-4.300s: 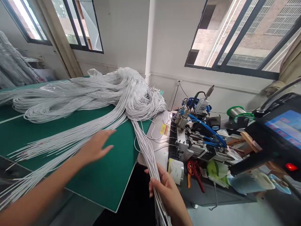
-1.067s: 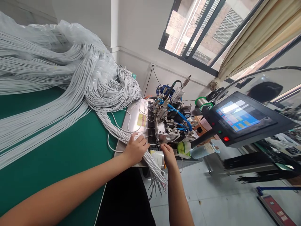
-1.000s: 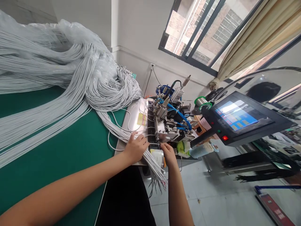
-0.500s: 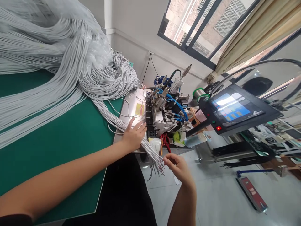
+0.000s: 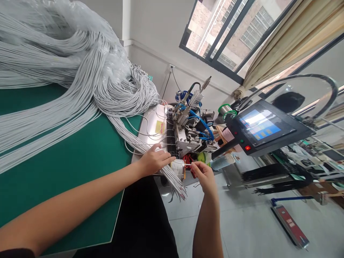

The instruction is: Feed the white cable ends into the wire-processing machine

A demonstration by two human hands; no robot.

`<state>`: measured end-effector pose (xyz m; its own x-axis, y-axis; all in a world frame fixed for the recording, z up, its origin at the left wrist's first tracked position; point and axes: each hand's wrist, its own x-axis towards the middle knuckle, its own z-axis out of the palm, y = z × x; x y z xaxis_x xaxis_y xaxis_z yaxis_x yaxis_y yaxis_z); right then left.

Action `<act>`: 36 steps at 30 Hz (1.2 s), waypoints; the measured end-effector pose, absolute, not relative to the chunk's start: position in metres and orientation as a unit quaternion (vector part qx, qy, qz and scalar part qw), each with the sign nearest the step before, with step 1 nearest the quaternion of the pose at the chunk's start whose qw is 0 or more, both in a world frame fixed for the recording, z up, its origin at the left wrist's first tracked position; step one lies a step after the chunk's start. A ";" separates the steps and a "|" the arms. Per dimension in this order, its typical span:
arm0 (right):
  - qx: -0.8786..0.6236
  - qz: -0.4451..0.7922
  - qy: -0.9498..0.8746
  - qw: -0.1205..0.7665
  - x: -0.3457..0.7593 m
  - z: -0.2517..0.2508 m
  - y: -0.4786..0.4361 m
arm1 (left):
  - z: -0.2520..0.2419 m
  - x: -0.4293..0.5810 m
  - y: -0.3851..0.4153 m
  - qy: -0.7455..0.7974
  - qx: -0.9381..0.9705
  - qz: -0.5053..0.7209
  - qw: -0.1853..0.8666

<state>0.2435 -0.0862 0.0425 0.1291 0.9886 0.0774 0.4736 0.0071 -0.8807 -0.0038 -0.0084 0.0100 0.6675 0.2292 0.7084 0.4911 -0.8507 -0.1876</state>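
Right out in front of the machine, your right hand [image 5: 204, 175] has the action: thumb and forefinger pinched tight on a single pale cable [image 5: 185, 164], the other fingers curled in behind. That cable runs nearly level, a short straight stretch, from your right fingertips across to the fingertips of your left hand [image 5: 154, 159].

And your left hand, palm down, lies over the cable bundle [image 5: 174, 178], fingers reaching toward the machine and only slightly bent; whether they grip the cable or merely steady it, you can't tell from here, since the underside is hidden. The bundle slants from the big heap of cables [image 5: 126, 93] under that palm, and its loose ends fan out over the edge, above the floor [image 5: 188, 211].

Just below the stretched cable sits a pale cylinder [image 5: 177, 169], with a red-handled tool [image 5: 187, 159] close beside it. Beyond your left fingers, several thin cables loop over the metal plate [image 5: 146, 126], past its yellow label [image 5: 160, 127], and on to the machine [image 5: 185, 133] with its blue tubes.

Over on your left, the heap, part wrapped in clear plastic, spreads across the green desk [image 5: 75, 147]. Off to your right, the tilted screen [image 5: 260, 123] glows blue, a red light [image 5: 247, 147] lit on its frame, and a green-rimmed spool [image 5: 226, 110] stands behind.
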 end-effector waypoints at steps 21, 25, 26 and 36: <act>-0.520 0.491 -0.456 0.530 0.227 0.019 -0.048 | 0.013 -0.001 -0.008 -0.212 -0.897 -0.351 0.166; -0.541 0.447 -0.463 0.541 0.227 0.015 -0.046 | 0.013 -0.001 -0.008 -0.220 -0.899 -0.344 0.158; -0.541 0.439 -0.462 0.548 0.226 0.014 -0.046 | 0.014 -0.001 -0.008 -0.222 -0.898 -0.345 0.156; -0.558 0.336 -0.438 0.619 0.202 0.018 -0.050 | 0.020 -0.002 -0.009 -0.204 -0.899 -0.357 0.152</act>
